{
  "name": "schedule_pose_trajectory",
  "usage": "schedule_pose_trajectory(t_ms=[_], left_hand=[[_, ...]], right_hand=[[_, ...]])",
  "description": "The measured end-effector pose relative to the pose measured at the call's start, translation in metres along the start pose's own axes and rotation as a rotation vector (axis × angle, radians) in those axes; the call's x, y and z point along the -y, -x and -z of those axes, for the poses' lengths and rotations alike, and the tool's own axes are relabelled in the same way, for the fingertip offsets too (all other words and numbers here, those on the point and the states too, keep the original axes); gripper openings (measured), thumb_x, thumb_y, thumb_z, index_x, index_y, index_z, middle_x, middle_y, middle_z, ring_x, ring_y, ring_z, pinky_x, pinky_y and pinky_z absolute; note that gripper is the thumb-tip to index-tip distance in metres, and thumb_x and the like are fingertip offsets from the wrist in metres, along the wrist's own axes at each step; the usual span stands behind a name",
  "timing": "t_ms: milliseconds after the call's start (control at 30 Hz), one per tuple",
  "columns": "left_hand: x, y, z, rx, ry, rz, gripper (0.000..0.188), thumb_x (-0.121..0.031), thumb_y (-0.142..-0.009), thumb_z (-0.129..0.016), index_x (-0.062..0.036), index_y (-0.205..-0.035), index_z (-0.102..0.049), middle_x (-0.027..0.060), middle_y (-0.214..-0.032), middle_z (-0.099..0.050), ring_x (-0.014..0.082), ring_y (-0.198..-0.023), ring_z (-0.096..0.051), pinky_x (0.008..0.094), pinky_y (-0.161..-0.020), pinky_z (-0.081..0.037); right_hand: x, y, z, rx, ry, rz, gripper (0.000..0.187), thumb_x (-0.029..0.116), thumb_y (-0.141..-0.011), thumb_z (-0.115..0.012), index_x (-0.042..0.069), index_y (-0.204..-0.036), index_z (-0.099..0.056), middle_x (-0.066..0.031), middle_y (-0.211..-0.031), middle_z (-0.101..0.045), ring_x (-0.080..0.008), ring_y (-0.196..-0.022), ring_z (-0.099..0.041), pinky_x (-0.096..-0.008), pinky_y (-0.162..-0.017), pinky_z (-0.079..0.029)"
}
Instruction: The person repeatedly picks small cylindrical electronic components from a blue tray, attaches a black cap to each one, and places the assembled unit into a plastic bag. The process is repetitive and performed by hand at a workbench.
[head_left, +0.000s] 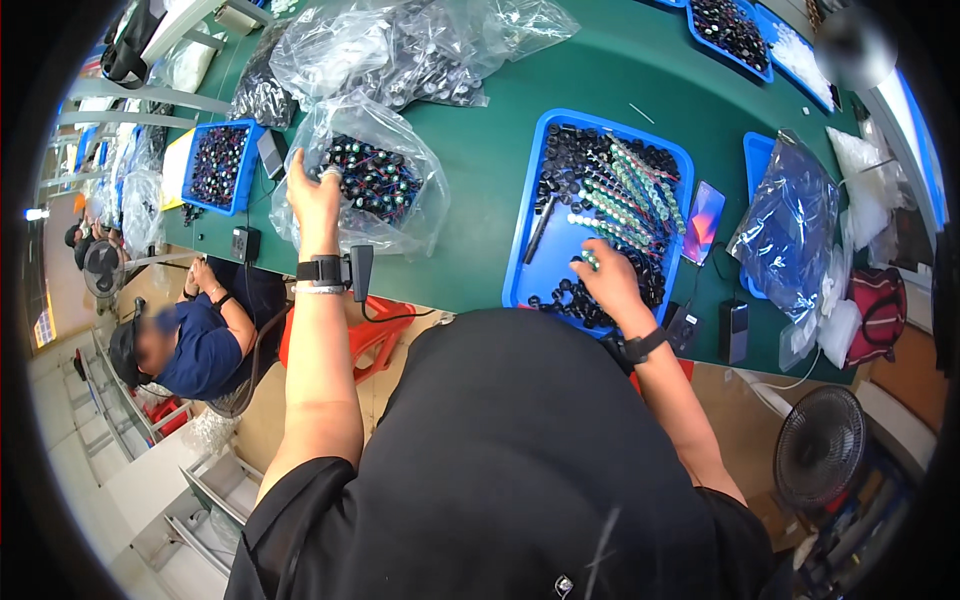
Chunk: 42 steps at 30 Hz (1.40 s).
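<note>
On the green table, my left hand [315,198] grips the near left side of a clear plastic bag [428,215], thumb and fingers at its film. Inside the bag lies a pile of small round black-and-green parts with thin wires [375,180]. Over the near part of a blue tray [518,265], my right hand [612,285] pinches a small round greenish part [590,259] in its fingertips. That tray holds loose black round parts [570,155], several rows of greenish-white round parts [625,195] and a black pen-like stick [539,230].
Large clear bags of parts [400,60] lie at the back. Another blue tray [243,170] stands left, near a seated person [215,340]. A phone [704,222], a small black box [733,330] and a plastic-covered tray [757,160] are right. A fan [820,447] stands lower right.
</note>
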<state>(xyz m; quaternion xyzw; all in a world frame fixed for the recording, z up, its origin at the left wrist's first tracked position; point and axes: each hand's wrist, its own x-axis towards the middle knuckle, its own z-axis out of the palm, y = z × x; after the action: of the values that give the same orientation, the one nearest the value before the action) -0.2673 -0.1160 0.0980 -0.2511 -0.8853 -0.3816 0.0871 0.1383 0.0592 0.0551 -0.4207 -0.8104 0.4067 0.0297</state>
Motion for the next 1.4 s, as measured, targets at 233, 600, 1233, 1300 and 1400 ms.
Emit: schedule_pose_trajectory(t_ms=[233,600,1233,1300,1400], left_hand=[[-0.103,0.07,-0.037,0.385,0.088,-0.38,0.03,-0.007,-0.08,-0.064,-0.0049,-0.11,-0.062,0.0126,-0.107,-0.063,0.0262,-0.099,-0.06,0.0358,-0.089,-0.046],[-0.149,0.143,-0.069,1.454,0.84,0.504,0.037,-0.012,-0.09,-0.059,0.0027,-0.124,-0.053,0.0107,-0.109,-0.063,0.0153,-0.096,-0.061,0.0279,-0.088,-0.049],[-0.171,0.13,-0.045,1.238,1.037,0.66,0.037,-0.002,-0.082,-0.067,0.0032,-0.116,-0.056,0.007,-0.1,-0.064,0.0129,-0.094,-0.06,0.0259,-0.086,-0.047],[-0.168,0.133,-0.045,1.214,1.033,0.643,0.036,-0.003,-0.082,-0.067,0.0034,-0.116,-0.057,0.0066,-0.1,-0.064,0.013,-0.093,-0.061,0.0259,-0.086,-0.047],[-0.167,0.136,-0.046,1.201,1.014,0.645,0.034,-0.005,-0.083,-0.066,0.004,-0.115,-0.057,0.0067,-0.099,-0.064,0.0136,-0.09,-0.061,0.0261,-0.085,-0.048]], right_hand=[[-0.017,-0.012,-0.025,0.04,0.493,0.13,0.023,0.019,-0.077,-0.067,0.001,-0.089,-0.06,-0.0144,-0.081,-0.066,-0.0326,-0.074,-0.065,-0.0414,-0.067,-0.05],[0.064,-0.004,0.034,0.013,-0.011,0.381,0.026,0.018,-0.081,-0.065,0.006,-0.103,-0.059,-0.0122,-0.084,-0.065,-0.0263,-0.071,-0.064,-0.0367,-0.063,-0.05],[0.063,-0.007,0.022,0.121,-0.871,0.043,0.016,0.01,-0.092,-0.056,0.002,-0.106,-0.055,-0.0019,-0.082,-0.061,-0.0059,-0.075,-0.055,-0.0207,-0.061,-0.04],[0.064,-0.008,0.021,0.144,-0.865,0.008,0.015,0.009,-0.092,-0.057,0.001,-0.104,-0.056,-0.0021,-0.082,-0.061,-0.0066,-0.075,-0.055,-0.0211,-0.063,-0.041],[0.062,-0.008,0.016,0.135,-0.815,0.01,0.014,0.009,-0.091,-0.057,0.0,-0.102,-0.056,-0.0034,-0.082,-0.062,-0.0083,-0.076,-0.057,-0.0225,-0.065,-0.044]])
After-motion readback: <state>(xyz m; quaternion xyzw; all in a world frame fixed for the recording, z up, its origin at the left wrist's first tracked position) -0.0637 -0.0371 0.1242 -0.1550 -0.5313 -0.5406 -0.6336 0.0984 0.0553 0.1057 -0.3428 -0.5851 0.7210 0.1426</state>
